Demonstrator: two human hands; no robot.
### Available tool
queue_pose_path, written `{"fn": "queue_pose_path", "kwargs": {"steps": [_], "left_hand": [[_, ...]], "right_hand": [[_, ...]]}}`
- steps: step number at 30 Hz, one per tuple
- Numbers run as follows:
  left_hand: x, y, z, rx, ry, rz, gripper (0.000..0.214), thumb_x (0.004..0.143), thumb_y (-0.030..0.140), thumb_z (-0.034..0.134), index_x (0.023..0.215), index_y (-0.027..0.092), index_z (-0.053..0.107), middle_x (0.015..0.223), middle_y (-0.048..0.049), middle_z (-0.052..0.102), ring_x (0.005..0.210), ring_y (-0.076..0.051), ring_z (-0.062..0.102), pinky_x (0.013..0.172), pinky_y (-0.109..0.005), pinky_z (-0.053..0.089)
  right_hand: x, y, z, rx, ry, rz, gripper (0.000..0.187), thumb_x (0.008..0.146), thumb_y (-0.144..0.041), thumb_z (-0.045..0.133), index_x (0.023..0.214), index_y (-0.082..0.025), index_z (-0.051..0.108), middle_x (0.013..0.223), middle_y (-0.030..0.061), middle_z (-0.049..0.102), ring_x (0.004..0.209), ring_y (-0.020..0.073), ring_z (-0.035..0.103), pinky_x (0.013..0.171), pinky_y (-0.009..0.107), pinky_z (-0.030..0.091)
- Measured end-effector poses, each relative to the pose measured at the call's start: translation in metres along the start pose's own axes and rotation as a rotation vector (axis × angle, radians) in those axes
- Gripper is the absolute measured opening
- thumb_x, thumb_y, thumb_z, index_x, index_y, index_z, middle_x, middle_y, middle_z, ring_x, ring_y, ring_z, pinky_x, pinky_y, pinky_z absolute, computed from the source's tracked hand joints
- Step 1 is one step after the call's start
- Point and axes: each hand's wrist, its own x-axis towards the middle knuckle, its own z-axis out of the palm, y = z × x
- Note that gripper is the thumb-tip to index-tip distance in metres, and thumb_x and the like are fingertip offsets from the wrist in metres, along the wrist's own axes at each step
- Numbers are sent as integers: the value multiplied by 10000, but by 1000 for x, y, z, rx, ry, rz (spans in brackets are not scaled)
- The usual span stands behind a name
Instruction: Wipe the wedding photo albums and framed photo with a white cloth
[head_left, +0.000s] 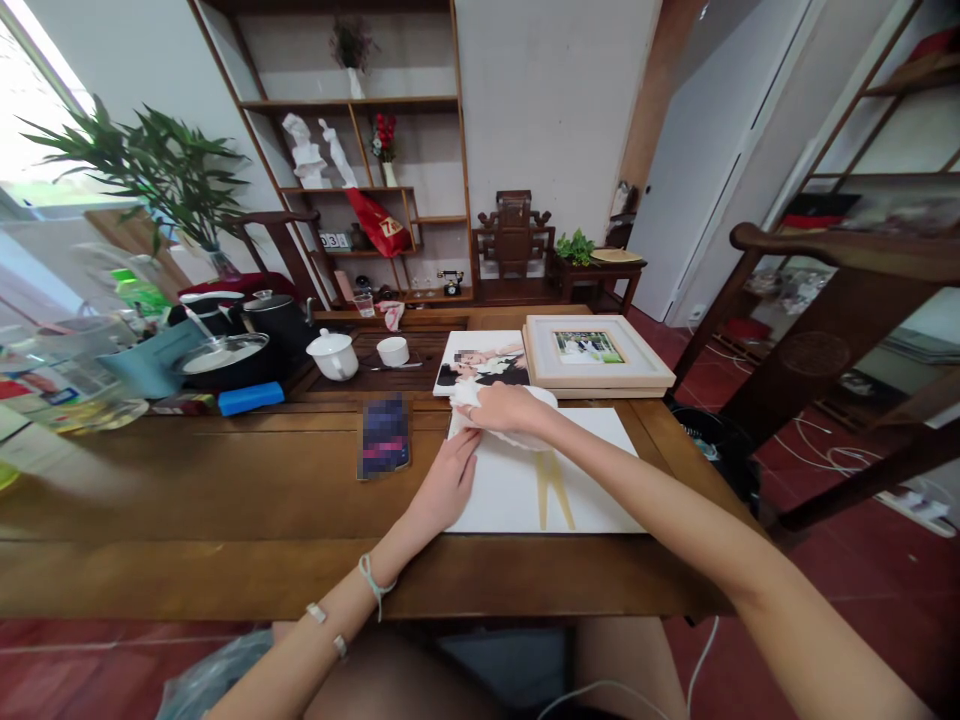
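A white flat board (502,500) lies on the wooden table in front of me, with a yellowish A-shaped piece (553,495) on its lower half. My left hand (452,480) rests on the board's left edge with its fingers stretched out. Reaching across from the right, my right hand (506,408) presses a crumpled white cloth (466,391) onto the board's upper left part. Whether it is cloth or tissue is hard to tell. Just beyond lies a photo print (487,362), beside a framed photo (600,352) with a light wood edge.
Left of the board lies a phone (384,437). Further left are a blue box (251,398), a white lidded pot (332,355), a white cup (393,350) and a black pan (225,358). A wooden chair (810,330) stands right of the table (225,500).
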Motion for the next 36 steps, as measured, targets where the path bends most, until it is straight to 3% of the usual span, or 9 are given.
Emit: {"fn": "queue_pose_path", "kwargs": {"steps": [6,10,12,17,24,27,30,33,36], "left_hand": [[-1,-1,2,1,2,-20,445,951,220,326,1344,100,494,1442,-164,466,1387,-261,372,1155,-511,285],[-1,-3,4,-6,26,-11,407,948,217,344,1293,118,536,1413,-167,497,1375,-257,393,1149,-508,298],[-1,-4,5,-4,24,-1,401,948,218,348,1286,121,540,1410,-168,500,1377,-252,389,1152,-502,294],[-2,-6,7,-14,35,-7,405,946,210,340,1289,126,537,1418,-156,495,1379,-249,385,1151,-515,289],[-2,-6,7,-38,64,9,422,944,229,347,1314,134,527,1428,-147,487,1379,-242,387,1156,-486,296],[-2,-8,8,-37,62,19,426,942,210,335,1317,140,526,1426,-141,491,1378,-236,387,1156,-483,296],[-3,-12,9,-72,70,34,427,928,192,361,1323,155,519,1430,-143,485,1383,-244,377,1152,-510,289],[-5,-13,8,-105,35,62,489,871,155,442,1359,150,478,1458,-161,443,1401,-269,344,1157,-539,262],[-4,-10,6,-78,23,18,452,890,147,399,1329,147,506,1443,-158,462,1397,-264,351,1158,-532,266]], "right_hand": [[-29,22,17,-115,50,31,524,945,-439,339,1119,-62,658,1147,246,644,1139,378,544,956,536,368],[-40,27,42,-179,110,-5,638,892,-465,453,1413,-99,420,1481,235,351,1382,428,205,1051,677,102],[-42,31,52,-205,120,-31,736,858,-479,495,1481,-137,304,1551,203,215,1411,437,86,1044,708,35],[-59,29,63,-222,139,-51,720,849,-391,489,1496,-159,275,1523,189,301,1393,425,183,1052,696,105],[-138,-19,77,-263,116,-161,808,802,-400,584,1484,-85,288,1490,276,308,1354,505,221,1042,698,166],[-155,-32,79,-260,96,-208,852,792,-458,603,1480,-66,288,1472,299,319,1339,519,242,1051,679,179],[-143,-31,78,-267,104,-185,838,794,-458,612,1474,-74,309,1466,286,342,1334,505,268,1065,655,179],[-111,-18,75,-301,121,-104,803,811,-435,605,1476,-93,314,1479,265,337,1343,490,261,1069,647,170],[-77,2,70,-326,159,-24,776,845,-451,557,1486,-103,292,1492,255,320,1352,477,250,1065,642,168]]}}
